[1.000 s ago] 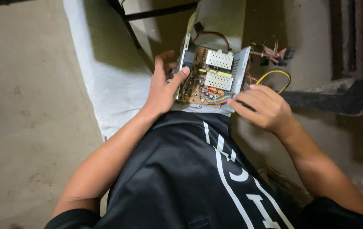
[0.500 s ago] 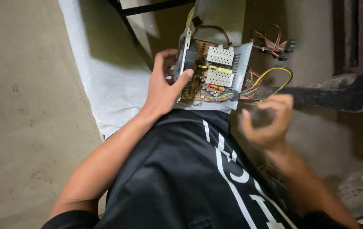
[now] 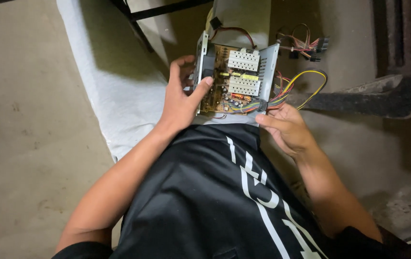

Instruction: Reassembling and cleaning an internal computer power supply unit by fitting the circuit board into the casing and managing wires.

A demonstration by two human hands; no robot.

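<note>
1. I see the opened power supply unit [image 3: 236,79] resting on my lap, just above the black shirt [image 3: 215,192].
2. My left hand [image 3: 181,98] wraps the unit's left metal wall, grip pressed onto it, thumb over the edge toward the brown circuit board [image 3: 220,91].
3. My right hand [image 3: 287,127] touches the lower right corner, fingers curled at the wire bundle [image 3: 292,88]; I cannot tell whether they pinch it.
4. A white cloth [image 3: 114,86] lies just left of the unit.
</note>
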